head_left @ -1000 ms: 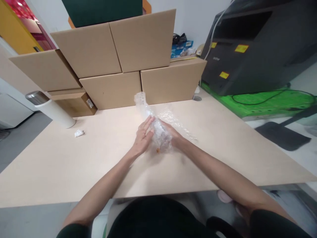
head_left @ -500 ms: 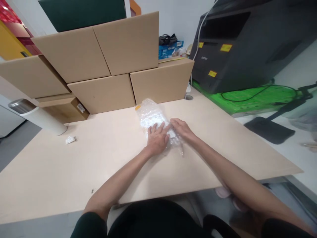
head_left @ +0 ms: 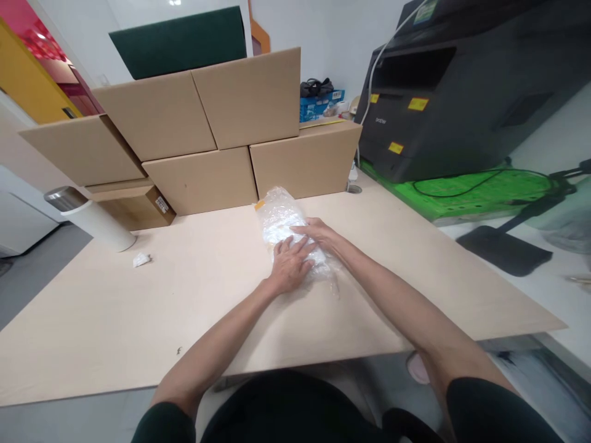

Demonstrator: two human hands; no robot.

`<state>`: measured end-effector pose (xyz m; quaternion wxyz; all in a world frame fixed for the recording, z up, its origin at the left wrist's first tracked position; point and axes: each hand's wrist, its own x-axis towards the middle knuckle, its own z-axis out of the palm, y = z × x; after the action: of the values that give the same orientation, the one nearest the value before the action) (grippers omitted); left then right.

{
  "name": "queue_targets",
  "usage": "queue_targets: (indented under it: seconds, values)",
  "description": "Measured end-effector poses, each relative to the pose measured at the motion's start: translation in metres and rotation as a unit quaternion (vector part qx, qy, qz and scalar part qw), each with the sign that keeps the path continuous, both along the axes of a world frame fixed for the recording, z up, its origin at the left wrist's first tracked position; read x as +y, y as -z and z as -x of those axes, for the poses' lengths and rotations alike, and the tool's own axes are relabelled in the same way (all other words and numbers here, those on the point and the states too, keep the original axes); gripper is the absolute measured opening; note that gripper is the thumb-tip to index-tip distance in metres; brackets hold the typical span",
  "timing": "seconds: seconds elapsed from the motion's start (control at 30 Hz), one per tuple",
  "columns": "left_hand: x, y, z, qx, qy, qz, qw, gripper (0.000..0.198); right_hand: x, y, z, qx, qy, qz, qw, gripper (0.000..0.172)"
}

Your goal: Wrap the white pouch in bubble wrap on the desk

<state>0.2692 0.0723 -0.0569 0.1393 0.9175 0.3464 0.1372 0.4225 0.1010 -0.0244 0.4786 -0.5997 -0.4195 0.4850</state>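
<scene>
A package in clear bubble wrap (head_left: 279, 212) lies flat on the wooden table, with a bit of orange tape at its far left corner. Something whitish shows through the plastic, but I cannot make out what it is. My left hand (head_left: 290, 266) rests palm down on the near left part of the wrap, its fingers spread. Over the right side lies my right hand (head_left: 321, 234), fingers stretched leftward across the plastic just beyond the left fingertips. Loose wrap sticks out toward me beneath both hands.
Cardboard boxes (head_left: 198, 178) stand stacked along the table's back. At left are a white bottle (head_left: 99, 224) with a metal cap and a crumpled white scrap (head_left: 141, 259). A dark printer (head_left: 410, 117) sits on a green crate (head_left: 484, 191) to the right.
My right hand has moved left from the wrap's right edge onto its top, fingers now stretched out. My left hand stays spread on the package. The camera view has shifted slightly.
</scene>
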Motion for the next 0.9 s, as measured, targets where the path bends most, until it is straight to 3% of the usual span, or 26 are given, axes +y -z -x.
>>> queue_targets:
  seconds: [0.1,0.17,0.23,0.37,0.43,0.53,0.6,0.67,0.73,0.83,0.9]
  values:
    - [0.006,-0.017,0.026,-0.068,0.039,0.006,0.997,0.048,-0.016,-0.007,0.003,0.02,-0.02,-0.025,0.999,0.028]
    - [0.012,-0.042,0.048,-0.107,0.043,-0.054,0.992,0.052,-0.03,-0.016,0.004,-0.003,-0.06,-0.072,0.996,0.032]
    - [0.017,-0.076,0.07,-0.083,0.045,-0.137,0.986,0.056,-0.046,-0.031,0.007,-0.088,-0.128,-0.152,0.976,0.031]
    - [0.017,-0.144,0.103,0.053,0.087,-0.23,0.968,0.08,-0.079,-0.066,0.022,-0.27,-0.25,-0.209,0.906,0.024]
    - [0.012,-0.168,0.113,0.12,0.118,-0.216,0.962,0.074,-0.091,-0.079,0.031,-0.352,-0.291,-0.228,0.86,0.024]
    - [0.006,-0.189,0.129,0.19,0.147,-0.123,0.963,0.054,-0.102,-0.086,0.036,-0.439,-0.317,-0.281,0.792,0.029]
    - [0.005,-0.197,0.141,0.191,0.148,-0.009,0.97,0.045,-0.105,-0.087,0.033,-0.436,-0.33,-0.313,0.776,0.029]
    - [0.009,-0.201,0.153,0.152,0.144,0.143,0.967,0.042,-0.106,-0.09,0.029,-0.369,-0.351,-0.335,0.792,0.026]
    - [0.016,-0.197,0.161,0.068,0.149,0.301,0.939,0.042,-0.108,-0.094,0.027,-0.258,-0.388,-0.329,0.822,0.021]
    - [0.025,-0.174,0.164,-0.098,0.17,0.462,0.865,0.048,-0.11,-0.099,0.035,-0.077,-0.426,-0.271,0.86,0.016]
    - [0.026,-0.15,0.16,-0.224,0.158,0.491,0.827,0.052,-0.11,-0.097,0.047,0.022,-0.398,-0.241,0.885,0.011]
